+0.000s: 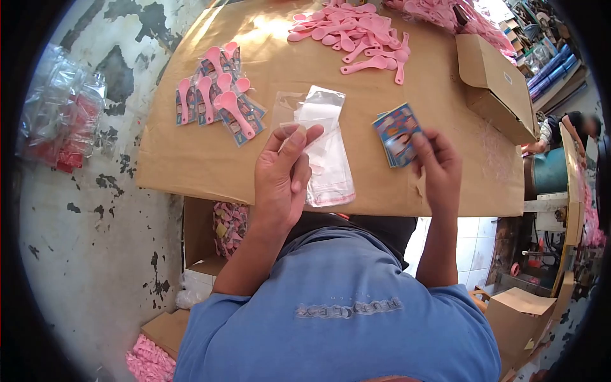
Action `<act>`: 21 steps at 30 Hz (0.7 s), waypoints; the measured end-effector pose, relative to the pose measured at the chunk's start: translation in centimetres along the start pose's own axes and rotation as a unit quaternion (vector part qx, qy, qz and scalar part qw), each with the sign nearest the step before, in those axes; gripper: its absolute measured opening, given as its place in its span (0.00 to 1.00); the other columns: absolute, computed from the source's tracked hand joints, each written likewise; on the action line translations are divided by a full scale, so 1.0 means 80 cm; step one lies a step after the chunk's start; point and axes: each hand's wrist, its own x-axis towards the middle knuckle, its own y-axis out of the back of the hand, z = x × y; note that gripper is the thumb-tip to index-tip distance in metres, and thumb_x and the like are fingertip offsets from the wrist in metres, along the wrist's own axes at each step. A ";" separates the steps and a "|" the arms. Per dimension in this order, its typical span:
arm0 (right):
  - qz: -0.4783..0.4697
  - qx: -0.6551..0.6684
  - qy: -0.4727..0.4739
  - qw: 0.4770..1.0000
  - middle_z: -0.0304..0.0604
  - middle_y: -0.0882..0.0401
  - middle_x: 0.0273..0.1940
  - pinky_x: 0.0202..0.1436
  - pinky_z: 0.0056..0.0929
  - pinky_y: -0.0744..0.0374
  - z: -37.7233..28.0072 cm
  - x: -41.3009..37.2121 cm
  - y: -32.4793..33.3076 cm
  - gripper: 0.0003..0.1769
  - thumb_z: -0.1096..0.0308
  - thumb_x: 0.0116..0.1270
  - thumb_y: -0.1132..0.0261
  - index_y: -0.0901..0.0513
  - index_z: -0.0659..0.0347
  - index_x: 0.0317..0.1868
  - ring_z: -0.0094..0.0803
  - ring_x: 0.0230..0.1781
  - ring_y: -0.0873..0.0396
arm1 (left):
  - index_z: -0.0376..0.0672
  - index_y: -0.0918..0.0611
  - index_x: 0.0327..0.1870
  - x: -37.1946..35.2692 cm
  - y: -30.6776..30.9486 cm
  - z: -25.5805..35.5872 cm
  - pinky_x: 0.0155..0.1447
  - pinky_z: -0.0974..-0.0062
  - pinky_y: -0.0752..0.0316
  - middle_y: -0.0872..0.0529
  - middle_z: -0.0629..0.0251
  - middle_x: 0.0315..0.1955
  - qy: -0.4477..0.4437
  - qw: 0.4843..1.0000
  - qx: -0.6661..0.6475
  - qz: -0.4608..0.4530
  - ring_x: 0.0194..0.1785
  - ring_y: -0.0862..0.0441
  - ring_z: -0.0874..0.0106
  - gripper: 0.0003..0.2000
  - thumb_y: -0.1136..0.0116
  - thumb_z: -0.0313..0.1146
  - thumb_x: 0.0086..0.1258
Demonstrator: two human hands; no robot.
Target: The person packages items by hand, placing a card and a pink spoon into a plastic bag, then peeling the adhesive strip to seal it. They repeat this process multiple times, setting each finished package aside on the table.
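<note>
My left hand (282,173) pinches a clear plastic bag (287,107) between thumb and fingers, just above a stack of clear bags (332,169) on the table. Over on the right, my right hand (440,167) grips the edge of a blue printed card (400,132). More card edges show along its left side. Up and to the left lie several pink spoons (237,116), packed in bags with printed cards.
A heap of loose pink spoons (356,32) spreads over the far side of the cardboard-covered table (191,167). At the right edge stands a cardboard box (499,92). Plastic bags (60,108) hang on the left wall. Another person (568,130) is at far right.
</note>
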 end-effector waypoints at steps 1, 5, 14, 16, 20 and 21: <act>-0.023 0.046 -0.027 0.998 0.35 0.15 0.34 0.28 0.17 0.27 -0.001 -0.010 -0.010 0.13 0.64 0.81 0.34 0.15 0.68 0.51 0.15 0.26 0.23 | 0.39 0.18 0.55 0.002 -0.005 -0.003 0.20 0.89 0.42 0.12 0.43 0.55 -0.009 1.000 0.001 0.002 0.16 0.37 0.88 0.10 0.35 0.31 0.79; -0.098 0.122 -0.041 0.987 0.38 0.14 0.35 0.28 0.19 0.22 -0.002 -0.032 -0.041 0.11 0.68 0.81 0.35 0.18 0.69 0.53 0.17 0.27 0.19 | 0.38 0.18 0.54 0.006 -0.018 -0.020 0.17 0.89 0.44 0.11 0.42 0.55 -0.022 0.999 0.038 0.017 0.14 0.38 0.89 0.10 0.35 0.31 0.79; -0.047 0.164 -0.036 0.985 0.42 0.13 0.37 0.32 0.20 0.15 -0.002 -0.046 -0.054 0.10 0.69 0.81 0.35 0.20 0.69 0.52 0.21 0.31 0.14 | 0.37 0.17 0.48 0.004 -0.041 -0.047 0.17 0.87 0.44 0.07 0.47 0.44 -0.084 0.989 0.110 0.052 0.13 0.37 0.88 0.10 0.31 0.33 0.77; -0.045 0.160 -0.031 0.986 0.42 0.13 0.37 0.32 0.20 0.15 0.000 -0.050 -0.051 0.10 0.70 0.81 0.35 0.20 0.69 0.52 0.21 0.31 0.15 | 0.38 0.17 0.47 0.005 -0.042 -0.053 0.17 0.87 0.45 0.07 0.49 0.43 -0.087 0.989 0.108 0.048 0.13 0.37 0.88 0.09 0.31 0.33 0.77; -0.059 0.140 -0.025 0.988 0.41 0.14 0.37 0.32 0.21 0.14 0.000 -0.056 -0.044 0.09 0.70 0.81 0.36 0.20 0.69 0.52 0.21 0.30 0.14 | 0.40 0.16 0.47 0.009 -0.034 -0.062 0.17 0.85 0.47 0.09 0.54 0.44 -0.076 0.990 0.108 0.040 0.15 0.37 0.87 0.08 0.34 0.35 0.79; -0.055 0.141 -0.024 0.988 0.41 0.14 0.37 0.33 0.21 0.14 0.001 -0.056 -0.044 0.09 0.70 0.81 0.36 0.20 0.69 0.52 0.21 0.30 0.15 | 0.40 0.15 0.47 0.008 -0.036 -0.063 0.17 0.85 0.46 0.09 0.55 0.44 -0.074 0.990 0.112 0.036 0.15 0.37 0.87 0.08 0.34 0.35 0.79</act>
